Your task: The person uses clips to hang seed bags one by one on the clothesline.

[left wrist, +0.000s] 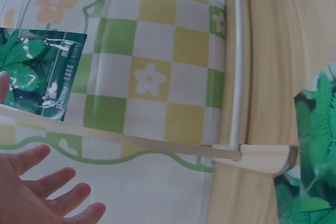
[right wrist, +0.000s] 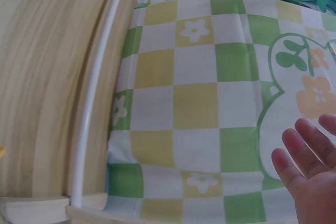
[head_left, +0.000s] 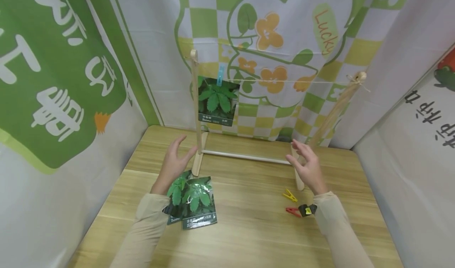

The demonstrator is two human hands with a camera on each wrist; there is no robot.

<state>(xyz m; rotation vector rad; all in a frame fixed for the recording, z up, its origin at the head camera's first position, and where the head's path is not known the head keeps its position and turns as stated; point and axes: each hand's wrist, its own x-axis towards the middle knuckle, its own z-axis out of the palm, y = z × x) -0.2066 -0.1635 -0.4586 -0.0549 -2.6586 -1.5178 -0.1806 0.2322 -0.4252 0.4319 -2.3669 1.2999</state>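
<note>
My left hand [head_left: 175, 159] is held beside the left post of a small wooden rack [head_left: 196, 106], fingers spread and holding nothing. My right hand [head_left: 307, 163] is close by the rack's right post [head_left: 335, 110], also with nothing in it. A string [head_left: 284, 81] runs between the two post tops. From its left end hangs a leaf-picture card [head_left: 217, 102], held by a blue clothespin [head_left: 220, 75]. In the left wrist view the spread fingers [left wrist: 55, 182] show below that card. Relaxed fingers [right wrist: 304, 153] appear in the right wrist view in front of the checked cloth.
Two more leaf cards [head_left: 200, 203] lie overlapping on the wooden table [head_left: 249, 228] by my left forearm. A yellow clothespin [head_left: 290, 195], a red clothespin [head_left: 293, 211] and a black one [head_left: 305, 210] lie near my right wrist. Behind the rack hangs a patterned cloth [head_left: 270, 114].
</note>
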